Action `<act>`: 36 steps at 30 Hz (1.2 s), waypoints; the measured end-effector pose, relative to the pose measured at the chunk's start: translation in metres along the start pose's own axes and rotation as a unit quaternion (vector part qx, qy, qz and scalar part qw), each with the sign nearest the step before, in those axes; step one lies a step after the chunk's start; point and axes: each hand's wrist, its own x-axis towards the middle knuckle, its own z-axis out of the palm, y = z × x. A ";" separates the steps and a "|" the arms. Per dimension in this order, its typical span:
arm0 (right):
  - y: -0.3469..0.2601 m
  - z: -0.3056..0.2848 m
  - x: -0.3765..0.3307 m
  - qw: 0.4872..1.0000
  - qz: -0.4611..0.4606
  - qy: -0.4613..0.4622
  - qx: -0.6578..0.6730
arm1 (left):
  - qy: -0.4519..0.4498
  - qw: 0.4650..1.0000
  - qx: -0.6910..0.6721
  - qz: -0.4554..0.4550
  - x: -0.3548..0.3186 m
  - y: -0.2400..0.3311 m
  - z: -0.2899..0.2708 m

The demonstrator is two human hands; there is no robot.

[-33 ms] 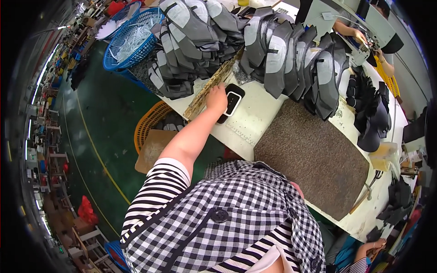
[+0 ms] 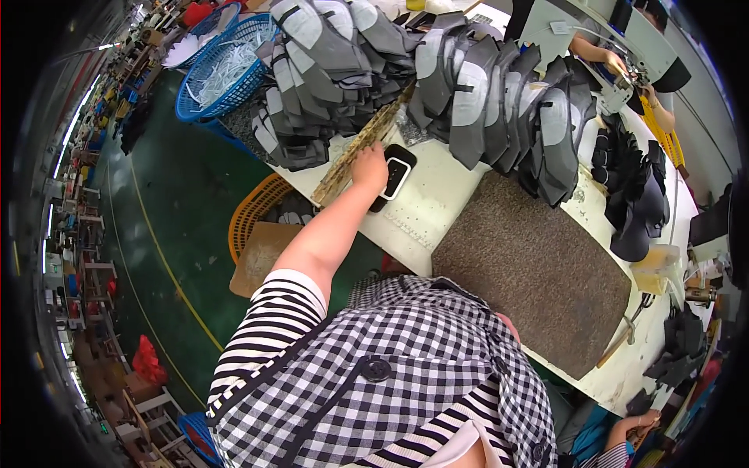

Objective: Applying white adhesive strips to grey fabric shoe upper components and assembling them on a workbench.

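Note:
My left hand [image 2: 370,167] reaches out over the white worktable [image 2: 437,207]. Its fingers are curled over the left edge of a black phone [image 2: 398,176] with a light screen, which lies flat on the table. A long worn wooden strip [image 2: 343,173] lies just left of the hand, along the table's edge. Piles of grey shoe-upper pieces [image 2: 328,70] rise just beyond the hand. My right hand is out of sight below my checked apron [image 2: 390,366].
More grey pieces [image 2: 507,101] fan across the table's far side, and black pieces [image 2: 636,203] are heaped at the right. A brown mat [image 2: 530,273] lies in front of me with a hammer [image 2: 620,339] beside it. Blue baskets [image 2: 226,70] and an orange basket [image 2: 253,214] stand on the green floor. Another person's hands [image 2: 616,62] work at the far end.

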 end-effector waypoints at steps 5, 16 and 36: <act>-0.021 -0.021 -0.015 0.993 -0.078 -0.041 -0.077 | -0.015 0.994 0.106 -0.031 0.018 0.006 0.016; -0.045 -0.047 0.027 0.975 -0.150 -0.118 -0.113 | -0.009 1.000 0.016 -0.018 0.014 0.013 -0.057; -0.268 -0.098 0.225 0.892 -0.199 0.256 -0.315 | 0.048 0.840 -0.058 0.538 0.062 0.261 -0.095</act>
